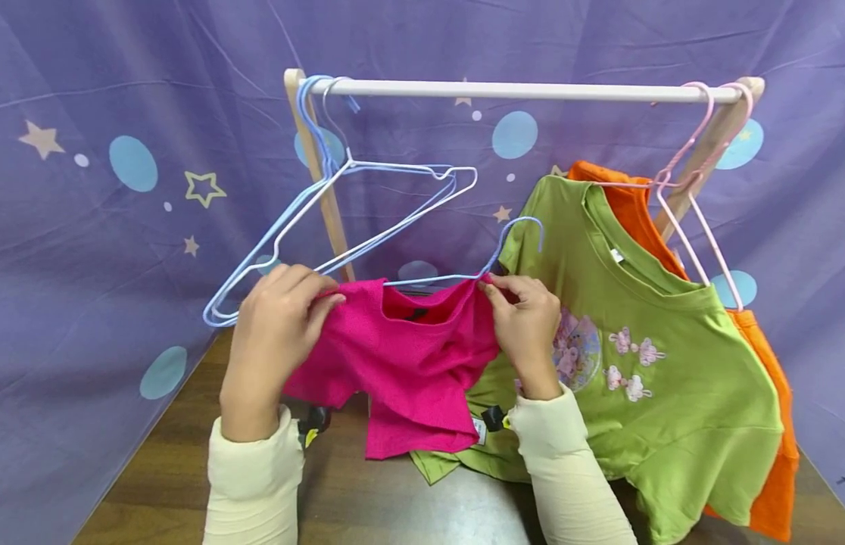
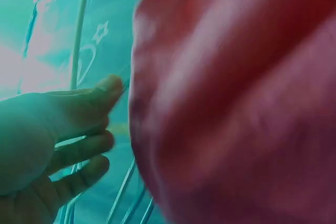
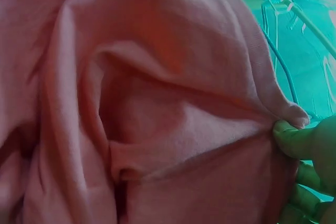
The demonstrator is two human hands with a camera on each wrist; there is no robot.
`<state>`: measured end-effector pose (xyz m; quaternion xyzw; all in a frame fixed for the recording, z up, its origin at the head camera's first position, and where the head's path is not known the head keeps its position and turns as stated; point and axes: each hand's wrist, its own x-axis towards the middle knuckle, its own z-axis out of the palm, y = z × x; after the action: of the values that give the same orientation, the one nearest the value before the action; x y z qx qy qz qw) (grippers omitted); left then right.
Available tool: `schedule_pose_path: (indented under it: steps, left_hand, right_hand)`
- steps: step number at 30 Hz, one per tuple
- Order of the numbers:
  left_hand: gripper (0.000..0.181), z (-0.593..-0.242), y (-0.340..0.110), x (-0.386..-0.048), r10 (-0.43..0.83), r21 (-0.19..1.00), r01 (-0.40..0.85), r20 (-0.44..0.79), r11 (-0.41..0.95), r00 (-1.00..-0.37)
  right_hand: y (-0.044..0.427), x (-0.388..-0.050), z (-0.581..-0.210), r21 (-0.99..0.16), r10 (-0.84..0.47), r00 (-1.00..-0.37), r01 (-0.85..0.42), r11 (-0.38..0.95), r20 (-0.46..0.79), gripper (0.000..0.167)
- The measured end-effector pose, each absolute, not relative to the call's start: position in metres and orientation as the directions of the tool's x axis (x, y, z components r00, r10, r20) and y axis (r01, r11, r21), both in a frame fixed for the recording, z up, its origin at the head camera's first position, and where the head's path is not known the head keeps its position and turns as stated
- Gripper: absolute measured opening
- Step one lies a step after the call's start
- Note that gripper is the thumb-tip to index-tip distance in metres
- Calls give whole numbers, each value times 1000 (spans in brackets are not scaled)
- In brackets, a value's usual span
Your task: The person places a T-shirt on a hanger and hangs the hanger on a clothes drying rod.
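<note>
A bright pink T-shirt (image 1: 409, 363) hangs between the two hands, with a light blue hanger (image 1: 432, 280) partly inside its neckline. The hanger's hook rises beside the right hand, leaning right. My left hand (image 1: 275, 325) pinches the shirt's shoulder edge at the left; in the left wrist view the thumb and forefinger meet right by the fabric (image 2: 210, 103), though the contact is blurred. With thumb and fingers my right hand (image 1: 528, 322) pinches the shirt near the collar, close to the hook's base. The right wrist view shows the cloth (image 3: 184, 103) pulled into folds toward that pinch.
A white rail (image 1: 518, 91) on wooden posts stands behind. Blue and white hangers (image 1: 286, 227) hang at its left. At its right, a green T-shirt (image 1: 681, 363) and an orange garment (image 1: 777, 424) hang on pink hangers (image 1: 695, 182). Below lies a brown wooden table (image 1: 157, 484).
</note>
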<state>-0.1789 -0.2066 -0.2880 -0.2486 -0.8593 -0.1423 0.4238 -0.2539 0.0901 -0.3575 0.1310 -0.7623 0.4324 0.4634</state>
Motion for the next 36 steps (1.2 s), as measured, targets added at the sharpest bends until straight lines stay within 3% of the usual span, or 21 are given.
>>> schedule_pose_path:
  steps: [6,10,15,22,28,36]
  left_hand:
    - [24,-297,-188,-189,367,20,561,737,827,-568]
    - [17,-305,-179,-195,378,-8,519,696,854,-611]
    - [12,-310,-177,-198,329,-16,454,712,891,-621]
    - [10,-303,-187,-191,188,67,357,753,932,-631]
    - [5,-296,-201,-184,125,117,333,773,936,-622]
    - [7,-289,-217,-176,56,159,288,785,944,-617]
  right_hand:
    - [78,-250,-359,-495,164,-507,-635,593,846,10]
    - [71,-248,-360,-484,154,-502,-637,600,851,11]
    - [70,-248,-359,-450,98,-494,-668,593,864,12]
    - [86,-250,-351,-373,-106,-499,-756,538,860,12]
    - [101,-249,-346,-388,-138,-523,-762,519,841,13]
    - [119,-254,-348,-500,-85,-633,-680,537,770,18]
